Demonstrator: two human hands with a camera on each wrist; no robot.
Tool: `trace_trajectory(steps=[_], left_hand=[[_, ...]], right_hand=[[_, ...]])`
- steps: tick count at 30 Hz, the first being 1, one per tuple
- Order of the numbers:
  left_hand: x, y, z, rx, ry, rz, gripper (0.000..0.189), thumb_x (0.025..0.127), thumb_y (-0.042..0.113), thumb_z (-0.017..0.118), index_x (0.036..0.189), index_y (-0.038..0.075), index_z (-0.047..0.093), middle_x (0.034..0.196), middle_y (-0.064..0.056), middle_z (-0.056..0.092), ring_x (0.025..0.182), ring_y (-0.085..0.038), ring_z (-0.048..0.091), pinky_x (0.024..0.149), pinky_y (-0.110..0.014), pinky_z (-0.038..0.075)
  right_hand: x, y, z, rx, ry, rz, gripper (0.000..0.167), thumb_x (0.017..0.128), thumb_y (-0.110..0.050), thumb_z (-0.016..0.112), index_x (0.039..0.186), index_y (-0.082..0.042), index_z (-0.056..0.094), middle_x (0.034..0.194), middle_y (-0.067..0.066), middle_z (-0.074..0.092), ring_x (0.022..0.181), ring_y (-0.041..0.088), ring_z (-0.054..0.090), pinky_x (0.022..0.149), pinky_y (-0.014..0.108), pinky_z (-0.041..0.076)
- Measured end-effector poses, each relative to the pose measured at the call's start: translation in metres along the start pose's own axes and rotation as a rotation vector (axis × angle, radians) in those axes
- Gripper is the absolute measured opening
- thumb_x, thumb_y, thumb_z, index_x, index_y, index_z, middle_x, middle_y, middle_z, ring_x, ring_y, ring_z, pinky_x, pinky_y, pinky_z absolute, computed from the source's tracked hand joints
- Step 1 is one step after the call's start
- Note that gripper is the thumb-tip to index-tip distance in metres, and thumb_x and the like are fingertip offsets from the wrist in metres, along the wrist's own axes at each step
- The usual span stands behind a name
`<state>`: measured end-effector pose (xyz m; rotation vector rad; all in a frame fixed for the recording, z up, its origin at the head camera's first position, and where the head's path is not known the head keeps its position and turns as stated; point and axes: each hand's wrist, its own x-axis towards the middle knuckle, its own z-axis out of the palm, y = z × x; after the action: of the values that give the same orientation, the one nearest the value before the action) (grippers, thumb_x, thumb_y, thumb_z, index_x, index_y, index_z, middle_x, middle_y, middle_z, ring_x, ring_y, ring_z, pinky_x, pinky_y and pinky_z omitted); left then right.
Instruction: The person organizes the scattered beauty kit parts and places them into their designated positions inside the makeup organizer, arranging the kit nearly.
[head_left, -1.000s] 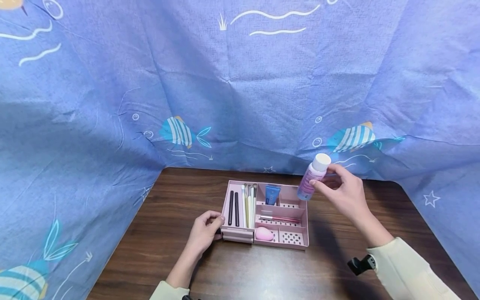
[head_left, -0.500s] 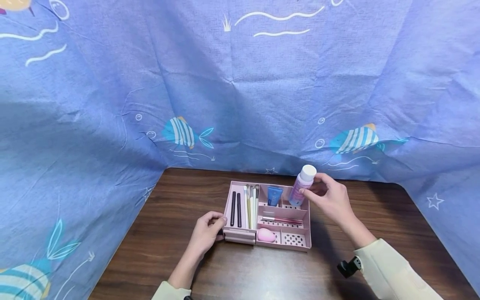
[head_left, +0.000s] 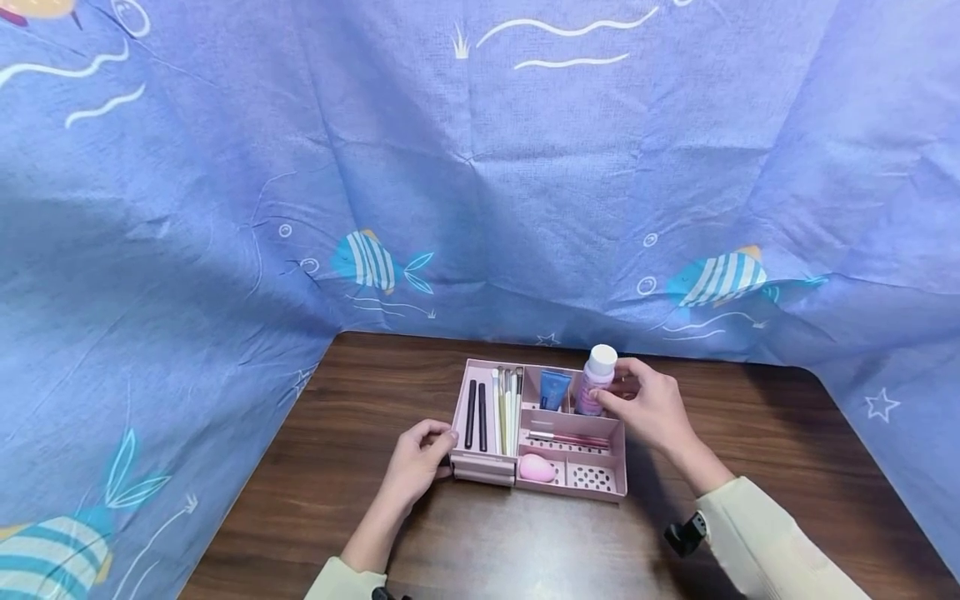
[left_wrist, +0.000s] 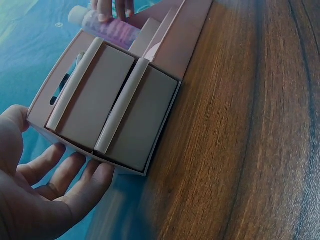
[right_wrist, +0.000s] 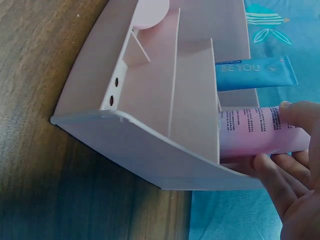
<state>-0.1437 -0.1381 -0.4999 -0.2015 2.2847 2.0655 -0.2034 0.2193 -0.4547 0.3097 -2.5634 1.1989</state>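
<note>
A pink makeup organizer (head_left: 570,492) with several compartments stands on the table. My right hand (head_left: 651,408) holds a pink-purple bottle (head_left: 596,385) with a white cap between thumb and fingers. The bottle's lower end is inside the back right compartment, hidden by the divider in the right wrist view. Just left of it a blue tube (right_wrist: 257,75) stands cap down. My left hand (head_left: 414,462) holds the organizer's left side, thumb at the upper edge and fingertips against the wall beside two drawers (left_wrist: 95,95).
Two black pencils (head_left: 476,417) and several makeup brushes (head_left: 507,412) lie in the long left tray. Slim red-and-white sticks (head_left: 570,439) lie in the middle row, with a pink makeup sponge (head_left: 537,468) in front. A blue fish-print cloth (head_left: 480,208) hangs behind the table.
My right hand has lowered the bottle leftward from above the organizer's back right corner into the compartment there, and the bottle stands more upright. The left hand has stayed at the organizer's left side.
</note>
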Motion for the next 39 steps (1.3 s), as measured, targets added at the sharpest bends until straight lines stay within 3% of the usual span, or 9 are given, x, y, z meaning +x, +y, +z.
trace_trajectory(steps=[3,10,28,34,39], left_hand=[[0.0,0.001,-0.001,-0.002,0.0,0.0,0.023,0.097,0.014,0.069,0.113,-0.002,0.068,0.094,-0.007,0.066,0.084,-0.013,0.061,0.072,-0.046,0.066],[0.003,0.003,-0.004,-0.002,0.004,-0.004,0.023,0.096,0.014,0.069,0.112,-0.002,0.069,0.094,-0.008,0.066,0.085,-0.014,0.062,0.072,-0.046,0.066],[0.008,0.005,-0.009,0.009,-0.021,-0.018,0.023,0.097,0.016,0.069,0.112,-0.001,0.069,0.096,-0.008,0.065,0.088,-0.015,0.062,0.073,-0.045,0.066],[0.011,0.008,-0.02,0.042,-0.108,-0.033,0.027,0.098,0.019,0.069,0.115,-0.002,0.068,0.101,-0.011,0.066,0.091,-0.017,0.063,0.074,-0.044,0.066],[0.016,0.018,-0.035,0.166,-0.202,-0.006,0.03,0.098,0.021,0.067,0.117,-0.003,0.067,0.101,-0.013,0.066,0.089,-0.018,0.065,0.076,-0.049,0.066]], right_hand=[[-0.001,0.001,0.003,0.001,-0.013,0.014,0.04,0.082,-0.016,0.088,0.114,-0.004,0.068,0.102,0.017,0.076,0.086,0.027,0.077,0.07,0.021,0.062],[0.0,-0.003,0.012,-0.048,-0.029,0.04,0.04,0.081,-0.013,0.087,0.114,-0.002,0.067,0.104,0.019,0.075,0.089,0.033,0.077,0.078,0.048,0.065],[-0.003,-0.01,0.025,-0.178,-0.034,0.077,0.042,0.081,-0.018,0.086,0.115,0.001,0.069,0.102,0.019,0.077,0.09,0.032,0.077,0.081,0.049,0.063],[-0.004,-0.013,0.022,-0.124,-0.045,0.076,0.043,0.084,-0.012,0.083,0.121,0.004,0.068,0.104,0.02,0.077,0.092,0.033,0.077,0.082,0.048,0.064],[-0.003,-0.016,0.013,-0.058,-0.037,0.032,0.045,0.084,-0.011,0.085,0.123,0.003,0.066,0.106,0.019,0.077,0.092,0.031,0.077,0.082,0.044,0.064]])
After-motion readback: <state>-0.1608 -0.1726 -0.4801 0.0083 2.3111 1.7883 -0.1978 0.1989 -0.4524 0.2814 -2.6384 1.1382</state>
